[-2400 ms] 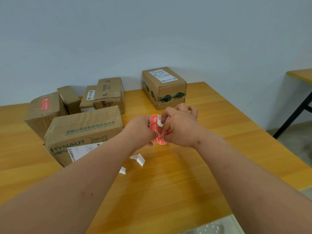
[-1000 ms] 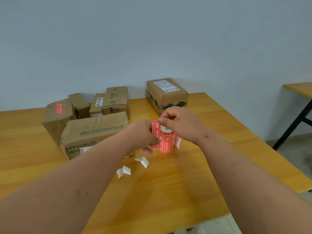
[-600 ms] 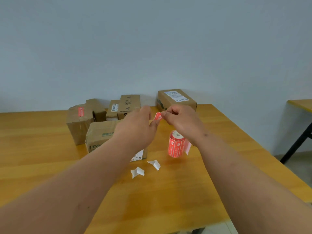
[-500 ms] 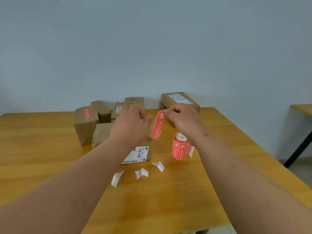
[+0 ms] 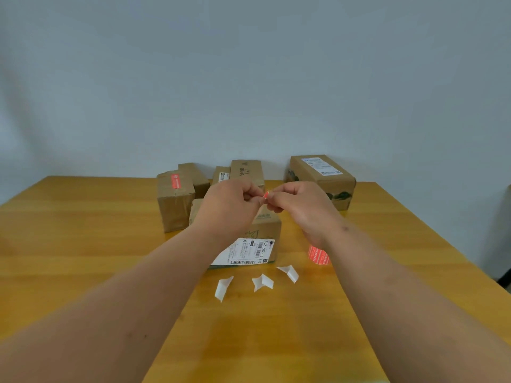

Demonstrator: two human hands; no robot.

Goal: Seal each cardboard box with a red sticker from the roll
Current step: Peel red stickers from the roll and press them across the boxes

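Observation:
My left hand [image 5: 231, 205] and my right hand [image 5: 300, 208] meet above the nearest cardboard box [image 5: 265, 233], both pinching a small red sticker [image 5: 266, 194] between their fingertips. Only a sliver of the sticker shows. The red sticker roll [image 5: 318, 255] stands on the table to the right of that box, partly hidden by my right wrist. A box at the left [image 5: 174, 200] carries a red sticker [image 5: 175, 181] on its top. Several more boxes stand behind, the largest at the back right [image 5: 322, 178].
Three white scraps of backing paper [image 5: 261, 281] lie on the wooden table [image 5: 83, 244] in front of the nearest box. A grey wall rises right behind the boxes. The table's right edge runs down at the right.
The roll was set down on the table and a sticker peeled off. My left hand, which had let go, now pinches the sticker together with my right. A third scrap lies on the table.

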